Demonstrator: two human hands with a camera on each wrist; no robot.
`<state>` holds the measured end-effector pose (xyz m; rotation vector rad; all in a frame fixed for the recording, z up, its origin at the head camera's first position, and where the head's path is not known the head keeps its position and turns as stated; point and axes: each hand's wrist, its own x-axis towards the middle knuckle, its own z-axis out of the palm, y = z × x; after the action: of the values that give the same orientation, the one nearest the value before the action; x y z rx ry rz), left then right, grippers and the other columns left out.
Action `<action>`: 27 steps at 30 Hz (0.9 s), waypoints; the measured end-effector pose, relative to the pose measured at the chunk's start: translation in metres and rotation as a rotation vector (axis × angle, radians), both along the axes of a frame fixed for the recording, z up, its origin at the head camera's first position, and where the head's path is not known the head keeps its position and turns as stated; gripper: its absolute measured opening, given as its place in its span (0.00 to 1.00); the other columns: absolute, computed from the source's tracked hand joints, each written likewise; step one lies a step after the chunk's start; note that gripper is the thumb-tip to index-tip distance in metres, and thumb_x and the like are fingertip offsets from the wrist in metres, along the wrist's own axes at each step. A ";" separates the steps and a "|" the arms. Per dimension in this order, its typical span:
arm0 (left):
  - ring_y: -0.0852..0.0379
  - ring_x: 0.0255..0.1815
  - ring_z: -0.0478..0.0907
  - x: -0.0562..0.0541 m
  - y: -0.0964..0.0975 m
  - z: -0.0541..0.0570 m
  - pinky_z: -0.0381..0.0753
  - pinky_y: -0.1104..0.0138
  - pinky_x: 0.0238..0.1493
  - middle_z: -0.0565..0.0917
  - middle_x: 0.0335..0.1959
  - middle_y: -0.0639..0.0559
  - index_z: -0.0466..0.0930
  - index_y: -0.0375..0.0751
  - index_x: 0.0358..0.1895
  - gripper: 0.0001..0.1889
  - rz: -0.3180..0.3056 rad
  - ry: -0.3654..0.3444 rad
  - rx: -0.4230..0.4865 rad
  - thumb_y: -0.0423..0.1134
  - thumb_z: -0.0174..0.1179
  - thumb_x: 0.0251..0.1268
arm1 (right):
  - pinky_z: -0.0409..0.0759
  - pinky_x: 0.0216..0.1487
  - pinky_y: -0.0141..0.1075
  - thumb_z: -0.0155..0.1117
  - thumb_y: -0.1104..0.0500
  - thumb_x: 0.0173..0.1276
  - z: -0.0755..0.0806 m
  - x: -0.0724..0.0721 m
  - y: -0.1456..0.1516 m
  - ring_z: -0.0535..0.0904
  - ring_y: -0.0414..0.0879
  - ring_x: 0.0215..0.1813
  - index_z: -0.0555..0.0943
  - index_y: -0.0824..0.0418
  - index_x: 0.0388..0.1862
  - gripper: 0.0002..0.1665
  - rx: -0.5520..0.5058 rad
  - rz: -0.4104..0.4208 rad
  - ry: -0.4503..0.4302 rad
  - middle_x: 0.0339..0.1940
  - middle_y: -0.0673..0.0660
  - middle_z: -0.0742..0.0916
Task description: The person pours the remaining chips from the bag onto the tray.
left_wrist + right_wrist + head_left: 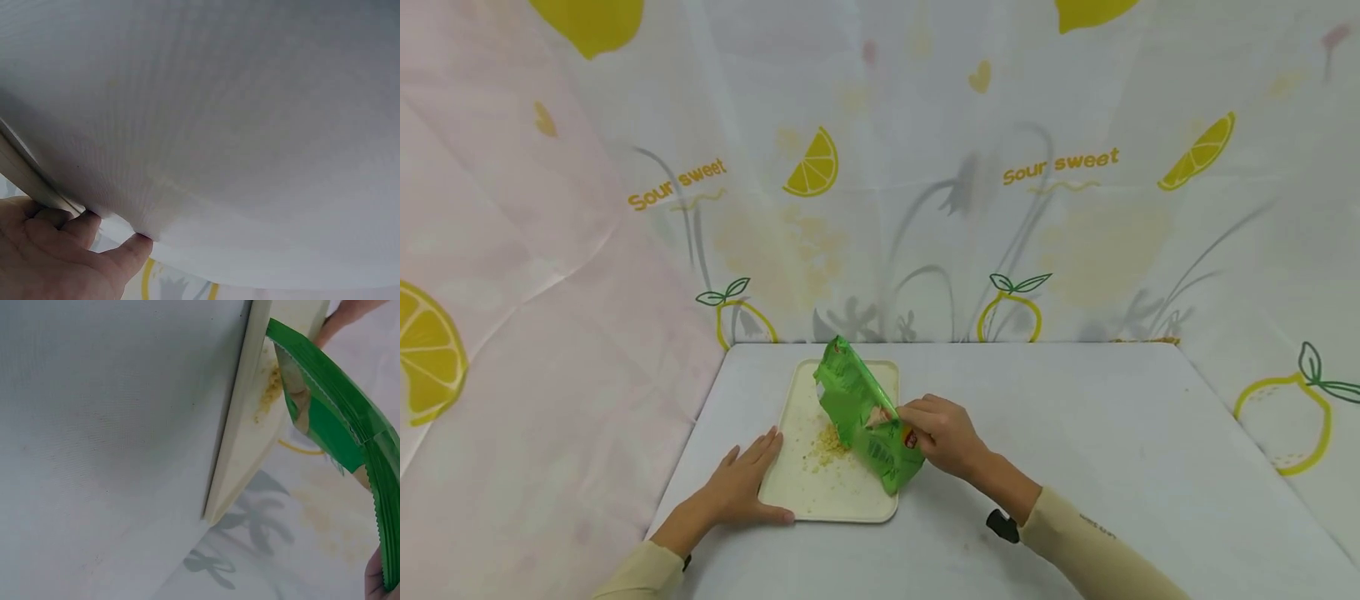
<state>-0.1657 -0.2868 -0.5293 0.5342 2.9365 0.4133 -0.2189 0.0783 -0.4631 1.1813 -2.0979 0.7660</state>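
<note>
A green snack bag (857,396) hangs tilted over a cream tray (827,505), its lower right end out past the tray's right edge. My right hand (946,437) pinches the bag near that end; in the right wrist view only a bit of this hand shows beside the bag (337,406). Yellow crumbs (829,446) lie in a small heap on the tray, partly covered by the bag. With fingers spread and fairly straight, my left hand (741,487) rests against the tray's left edge. The left wrist view shows its fingers (134,253) beside the tray's side.
The tray lies on a white-covered table (1060,467). Behind the table hangs a pale cloth (880,225) printed with lemons and words, and it also runs along the left and right sides. A small black object (1002,527) sits at the right wrist.
</note>
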 end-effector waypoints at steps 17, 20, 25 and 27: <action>0.34 0.78 0.55 0.001 0.000 -0.004 0.50 0.30 0.70 0.52 0.79 0.35 0.49 0.32 0.78 0.71 -0.016 -0.038 0.020 0.79 0.66 0.36 | 0.79 0.31 0.27 0.61 0.78 0.57 -0.002 0.006 0.001 0.81 0.42 0.31 0.88 0.65 0.41 0.18 -0.151 -0.016 0.012 0.33 0.54 0.90; 0.34 0.78 0.55 0.000 0.001 -0.004 0.51 0.30 0.70 0.52 0.79 0.35 0.49 0.32 0.78 0.71 -0.022 -0.031 0.024 0.79 0.65 0.37 | 0.77 0.30 0.26 0.63 0.77 0.57 -0.007 0.006 0.001 0.80 0.41 0.29 0.89 0.63 0.40 0.17 -0.109 -0.024 0.002 0.32 0.53 0.91; 0.35 0.78 0.56 -0.001 -0.001 -0.001 0.53 0.31 0.69 0.53 0.79 0.35 0.49 0.32 0.78 0.71 -0.017 -0.017 0.005 0.80 0.65 0.37 | 0.78 0.30 0.27 0.62 0.74 0.60 -0.007 0.004 -0.001 0.80 0.41 0.30 0.89 0.62 0.42 0.16 -0.080 -0.005 -0.025 0.34 0.52 0.91; 0.35 0.77 0.56 -0.002 -0.001 0.000 0.53 0.31 0.69 0.53 0.79 0.35 0.50 0.32 0.78 0.71 -0.015 -0.011 -0.001 0.80 0.64 0.36 | 0.78 0.30 0.27 0.62 0.74 0.61 -0.007 0.003 -0.002 0.81 0.41 0.31 0.89 0.62 0.42 0.16 -0.073 -0.007 -0.034 0.35 0.53 0.91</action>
<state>-0.1673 -0.2881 -0.5295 0.5520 2.9197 0.4111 -0.2161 0.0766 -0.4701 1.1290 -2.0823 0.8579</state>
